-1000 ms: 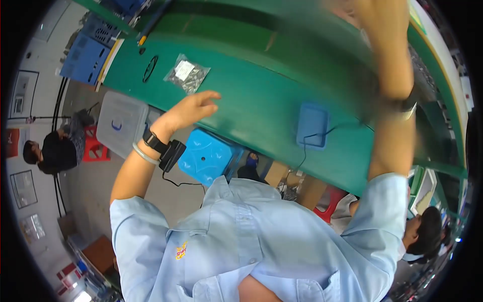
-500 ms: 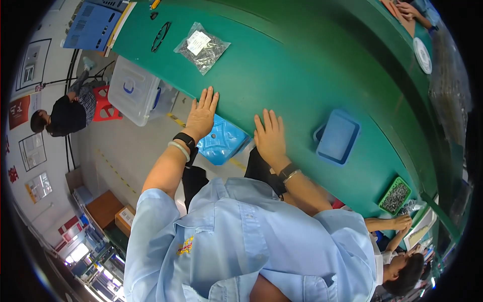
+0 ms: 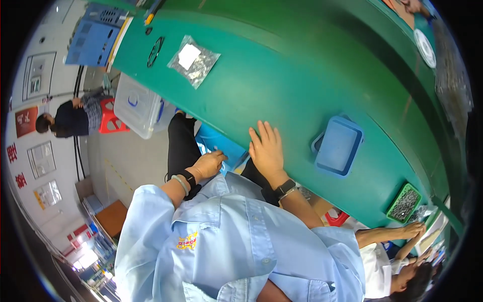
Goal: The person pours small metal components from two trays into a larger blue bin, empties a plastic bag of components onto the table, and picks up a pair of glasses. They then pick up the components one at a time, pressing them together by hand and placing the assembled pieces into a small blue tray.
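My right hand (image 3: 266, 153) rests palm down at the near edge of the green table (image 3: 251, 90), fingers stretched and apart, holding nothing. Off the table, my left hand (image 3: 209, 164) is in front of my body, above my lap. Its fingers are curled inward, and whatever they may hold is hidden. Just beyond it, partly under the table edge, is a glossy blue plastic stool (image 3: 229, 147); I cannot tell whether the hand touches it. An empty blue plastic tray (image 3: 339, 146) stands to the right of my right hand, overlapping another blue container.
A clear bag of small dark parts (image 3: 195, 63), black-framed glasses (image 3: 155, 52) and a yellow-handled cutter (image 3: 150, 19) lie far left. A lidded clear bin (image 3: 135, 105) stands beyond the left edge. At right, a green basket of small metal parts (image 3: 404, 203) is near a co-worker's hands (image 3: 413, 230).
My left hand has left the table edge and drawn back toward my lap, its fingers now curled. The right hand stays on the table. The view has shifted slightly.
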Tool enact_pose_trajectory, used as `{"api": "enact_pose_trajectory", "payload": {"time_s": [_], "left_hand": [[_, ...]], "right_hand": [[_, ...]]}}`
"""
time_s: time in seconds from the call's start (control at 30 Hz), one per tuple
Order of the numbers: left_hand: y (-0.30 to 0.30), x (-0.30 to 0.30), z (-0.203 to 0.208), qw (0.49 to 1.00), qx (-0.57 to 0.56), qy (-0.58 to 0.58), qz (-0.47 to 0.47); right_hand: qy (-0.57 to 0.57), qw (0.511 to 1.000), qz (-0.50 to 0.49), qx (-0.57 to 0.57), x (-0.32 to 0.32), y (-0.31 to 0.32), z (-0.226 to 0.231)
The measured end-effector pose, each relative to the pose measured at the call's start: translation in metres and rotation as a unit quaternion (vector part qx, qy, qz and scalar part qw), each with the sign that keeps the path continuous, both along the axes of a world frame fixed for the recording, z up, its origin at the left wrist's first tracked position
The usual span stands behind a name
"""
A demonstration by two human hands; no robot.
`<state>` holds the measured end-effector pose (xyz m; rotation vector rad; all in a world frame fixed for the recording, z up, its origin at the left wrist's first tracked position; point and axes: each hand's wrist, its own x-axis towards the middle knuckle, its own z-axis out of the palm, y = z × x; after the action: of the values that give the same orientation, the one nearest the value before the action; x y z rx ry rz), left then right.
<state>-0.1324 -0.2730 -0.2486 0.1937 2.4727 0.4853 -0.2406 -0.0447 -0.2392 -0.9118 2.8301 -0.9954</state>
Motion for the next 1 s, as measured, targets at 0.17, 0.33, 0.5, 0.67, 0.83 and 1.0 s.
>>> {"api": "enact_pose_trajectory", "payload": {"time_s": [0.17,0.33,0.5,0.67,0.83,1.0], "left_hand": [[-0.018,-0.059,-0.047,0.973,-0.084,-0.186,-0.112],[-0.066,-0.106,-0.11,0.961,0.113,-0.124,-0.221],[-0.09,-0.162,-0.145,0.958,0.084,-0.168,-0.218],[-0.09,-0.187,-0.185,0.952,0.119,-0.15,-0.24],[-0.103,-0.172,-0.192,0.957,0.156,-0.119,-0.213],[-0.075,-0.186,-0.157,0.946,0.237,-0.067,-0.213]], "right_hand": [[-0.012,1.0,-0.022,0.013,-0.001,0.012,0.002],[-0.001,0.997,-0.047,0.06,-0.013,0.026,0.009],[0.026,0.983,-0.138,0.114,-0.029,0.045,0.033],[0.053,0.974,-0.156,0.158,-0.038,0.032,0.036],[0.09,0.977,-0.121,0.149,-0.056,0.038,0.037],[0.103,0.97,-0.16,0.152,-0.078,0.054,0.051]]}}
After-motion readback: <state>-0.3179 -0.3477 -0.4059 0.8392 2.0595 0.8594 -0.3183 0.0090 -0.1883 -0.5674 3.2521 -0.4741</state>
